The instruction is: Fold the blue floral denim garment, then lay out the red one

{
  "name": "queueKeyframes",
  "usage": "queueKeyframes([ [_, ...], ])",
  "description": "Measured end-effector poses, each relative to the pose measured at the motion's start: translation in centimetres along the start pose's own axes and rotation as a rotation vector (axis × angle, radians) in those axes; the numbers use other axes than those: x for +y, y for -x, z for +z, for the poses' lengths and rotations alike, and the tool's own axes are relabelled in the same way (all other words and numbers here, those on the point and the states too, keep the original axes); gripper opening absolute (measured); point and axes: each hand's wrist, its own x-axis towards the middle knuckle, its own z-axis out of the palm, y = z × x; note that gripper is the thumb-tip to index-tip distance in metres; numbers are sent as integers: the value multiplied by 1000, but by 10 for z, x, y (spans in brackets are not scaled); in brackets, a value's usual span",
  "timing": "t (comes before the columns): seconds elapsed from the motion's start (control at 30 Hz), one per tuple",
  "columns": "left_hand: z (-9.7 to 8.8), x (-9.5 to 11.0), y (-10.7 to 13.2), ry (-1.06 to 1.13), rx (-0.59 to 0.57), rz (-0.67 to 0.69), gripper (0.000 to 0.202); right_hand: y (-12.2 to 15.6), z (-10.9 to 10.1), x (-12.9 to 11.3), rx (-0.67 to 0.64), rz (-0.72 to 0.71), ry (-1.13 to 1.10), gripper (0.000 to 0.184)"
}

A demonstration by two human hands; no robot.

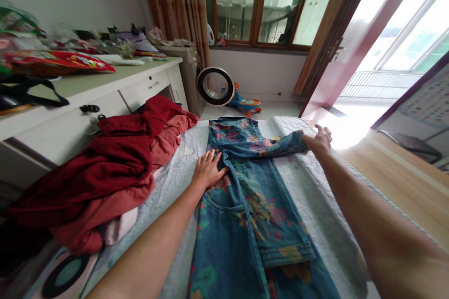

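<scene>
A blue floral denim garment [252, 196] lies stretched along the pale quilted bed cover [315, 196]. My left hand [207, 168] rests flat on the denim's left edge, fingers spread and pointing away from me. My right hand [318, 140] reaches further out and grips the end of a denim sleeve [284, 145] that is pulled sideways to the right across the garment.
A heap of red and rust-coloured clothes [115, 163] lies on the bed's left side. A white desk [105, 88] with drawers and clutter runs along the left. A wooden board [396, 177] edges the bed on the right. A round fan [215, 86] and toy stand on the floor beyond.
</scene>
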Motion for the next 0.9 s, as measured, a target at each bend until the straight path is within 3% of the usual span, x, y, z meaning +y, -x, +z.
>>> queueKeyframes([
  [0.07,0,0,0,0,2,-1,74,21,6,-6,-21,-158,186,51],
  [0.17,1,0,0,3,-1,0,73,59,18,-20,-339,-587,299,31],
  [0.23,2,-1,0,7,-6,-3,72,81,24,-29,-461,-786,402,34],
  [0.3,2,-1,0,7,-7,-6,70,97,30,-36,-485,-873,504,38],
  [0.47,3,-2,0,3,-2,-13,73,102,40,-40,-488,-872,659,25],
  [0.67,6,-3,-1,19,2,-22,82,90,43,-43,-482,-865,688,26],
  [0.8,7,-3,-1,19,10,-7,82,83,43,-48,-324,-641,630,32],
  [0.9,7,-3,-1,19,12,-1,78,81,43,-51,-396,-501,620,34],
])
